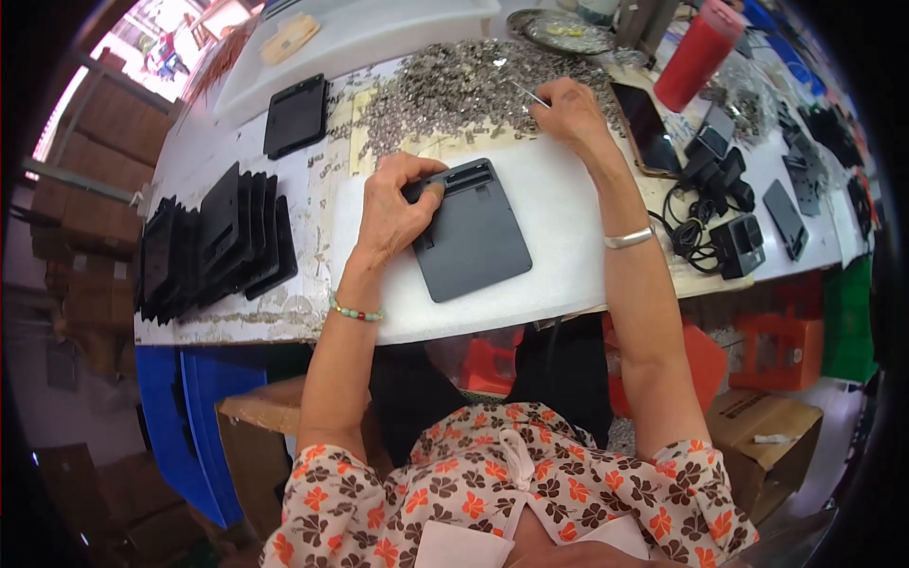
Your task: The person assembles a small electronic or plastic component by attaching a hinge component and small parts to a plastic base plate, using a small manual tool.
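A flat dark grey plastic panel with a slotted recess along its top edge lies on a white sheet. At its upper left corner, my left hand is closed, with thumb and fingers gripping the edge by the recess. Farther off to the right, my right hand pinches a thin silver metal tool, its tip pointing up and left over a spread heap of tiny metal pieces. My fingers hide the tool's back end, so its exact kind is unclear.
Stacked black panels stand at the left, with more black panels behind. A white tray lies along the back. To the right are a phone, a red tumbler, black cables with adapters and a small dark plate.
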The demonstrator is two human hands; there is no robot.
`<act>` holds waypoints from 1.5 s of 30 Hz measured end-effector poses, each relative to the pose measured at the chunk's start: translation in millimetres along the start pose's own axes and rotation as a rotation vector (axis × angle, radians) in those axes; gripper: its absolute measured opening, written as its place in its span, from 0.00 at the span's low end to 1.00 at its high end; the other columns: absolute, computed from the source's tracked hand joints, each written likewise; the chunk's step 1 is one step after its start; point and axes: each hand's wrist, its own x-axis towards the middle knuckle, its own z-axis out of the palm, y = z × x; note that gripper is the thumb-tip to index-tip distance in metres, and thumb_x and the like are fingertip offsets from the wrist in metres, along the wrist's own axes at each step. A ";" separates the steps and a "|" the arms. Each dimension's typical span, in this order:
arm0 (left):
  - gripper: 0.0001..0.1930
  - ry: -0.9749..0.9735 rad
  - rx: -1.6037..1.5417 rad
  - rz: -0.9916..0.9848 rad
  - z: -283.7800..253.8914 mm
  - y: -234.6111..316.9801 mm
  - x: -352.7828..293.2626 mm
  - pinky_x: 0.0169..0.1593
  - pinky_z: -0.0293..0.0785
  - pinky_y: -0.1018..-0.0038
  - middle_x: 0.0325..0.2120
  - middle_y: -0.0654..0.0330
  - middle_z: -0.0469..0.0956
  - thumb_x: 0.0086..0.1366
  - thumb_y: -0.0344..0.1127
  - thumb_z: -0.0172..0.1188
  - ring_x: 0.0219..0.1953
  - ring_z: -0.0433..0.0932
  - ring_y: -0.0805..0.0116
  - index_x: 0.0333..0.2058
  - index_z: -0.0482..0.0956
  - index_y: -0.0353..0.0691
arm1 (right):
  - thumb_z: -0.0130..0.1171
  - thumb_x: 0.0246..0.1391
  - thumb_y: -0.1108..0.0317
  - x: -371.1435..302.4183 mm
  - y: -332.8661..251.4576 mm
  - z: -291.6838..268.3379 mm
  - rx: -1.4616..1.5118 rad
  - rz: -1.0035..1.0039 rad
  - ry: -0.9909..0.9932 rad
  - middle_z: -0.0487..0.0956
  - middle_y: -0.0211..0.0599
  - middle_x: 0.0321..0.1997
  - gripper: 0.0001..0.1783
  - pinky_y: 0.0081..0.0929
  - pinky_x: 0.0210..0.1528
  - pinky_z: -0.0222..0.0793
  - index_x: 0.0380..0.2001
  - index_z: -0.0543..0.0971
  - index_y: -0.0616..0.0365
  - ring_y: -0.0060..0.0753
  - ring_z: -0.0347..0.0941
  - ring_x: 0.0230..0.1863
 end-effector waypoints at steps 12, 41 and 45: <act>0.11 0.008 -0.004 0.092 -3.4 3.7 2.0 0.41 0.70 0.69 0.28 0.56 0.76 0.51 0.26 0.60 0.35 0.72 0.61 0.35 0.83 0.36 | 0.58 0.53 0.62 -7.6 -10.8 8.4 0.120 -0.130 0.137 0.82 0.50 0.39 0.11 0.50 0.46 0.72 0.37 0.83 0.54 0.59 0.77 0.42; 0.04 0.370 0.009 0.262 13.1 23.1 6.5 0.34 0.72 0.68 0.26 0.59 0.80 0.54 0.28 0.67 0.30 0.76 0.63 0.29 0.83 0.38 | 0.65 0.53 0.64 -45.6 -61.6 -13.1 0.974 -0.060 -0.675 0.78 0.27 0.21 0.09 0.10 0.12 0.43 0.29 0.80 0.58 0.07 0.61 0.13; 0.04 0.356 0.038 0.288 15.6 29.3 4.7 0.32 0.71 0.67 0.26 0.59 0.80 0.53 0.27 0.68 0.30 0.75 0.63 0.28 0.82 0.38 | 0.66 0.50 0.65 -47.7 -64.2 -6.6 1.000 -0.057 -0.617 0.73 0.23 0.17 0.09 0.12 0.13 0.42 0.24 0.79 0.57 0.08 0.58 0.12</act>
